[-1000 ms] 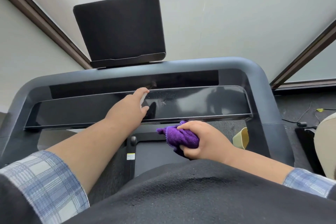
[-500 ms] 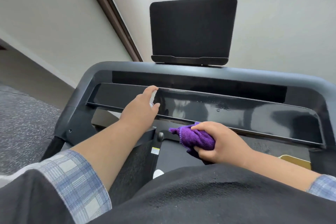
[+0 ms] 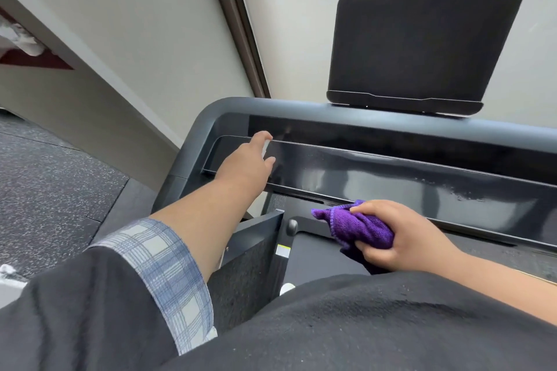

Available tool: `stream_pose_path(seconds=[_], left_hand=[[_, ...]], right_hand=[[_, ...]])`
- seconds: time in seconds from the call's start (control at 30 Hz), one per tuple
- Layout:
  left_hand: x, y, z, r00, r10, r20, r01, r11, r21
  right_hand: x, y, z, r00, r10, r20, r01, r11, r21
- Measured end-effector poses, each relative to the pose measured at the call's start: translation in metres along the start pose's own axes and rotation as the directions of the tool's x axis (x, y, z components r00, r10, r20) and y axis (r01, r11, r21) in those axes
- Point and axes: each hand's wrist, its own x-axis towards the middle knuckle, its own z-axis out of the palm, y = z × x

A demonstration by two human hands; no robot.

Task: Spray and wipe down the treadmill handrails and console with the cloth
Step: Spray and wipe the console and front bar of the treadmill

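I see pale, evenly lit walls (image 3: 156,39) divided by a dark brown frame strip (image 3: 235,21). Dark speckled flooring (image 3: 54,190) lies lower left. A red-and-white object at the far left is unclear.

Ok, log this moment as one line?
phase: spraying console | left hand: holds small spray bottle at glossy panel | right hand: grips purple cloth, off panel | droplets on panel

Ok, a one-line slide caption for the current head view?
Left hand holds a small spray bottle at the glossy treadmill console while the right hand grips a purple cloth.
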Motion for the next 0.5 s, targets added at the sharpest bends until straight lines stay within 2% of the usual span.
stream_pose_path(seconds=[0.13,0.27,0.5], left_hand=[[-0.001,-0.008,0.002,0.999,0.046,0.015,-0.044,0.994,-0.097],[-0.012,0.001,0.008,0.987,0.154,0.045,-0.141,0.965,-0.223],[-0.03,0.054,0.03,0.908,0.403,0.118,-0.345,0.876,-0.337]], right_hand=[[0.014,-0.014,0.01,0.996,0.06,-0.059,-0.058,0.998,0.026],[0.018,-0.022,0.015,0.983,0.138,-0.124,-0.133,0.99,0.051],[-0.009,-0.015,0.004,0.918,0.321,-0.234,-0.283,0.941,0.184]])
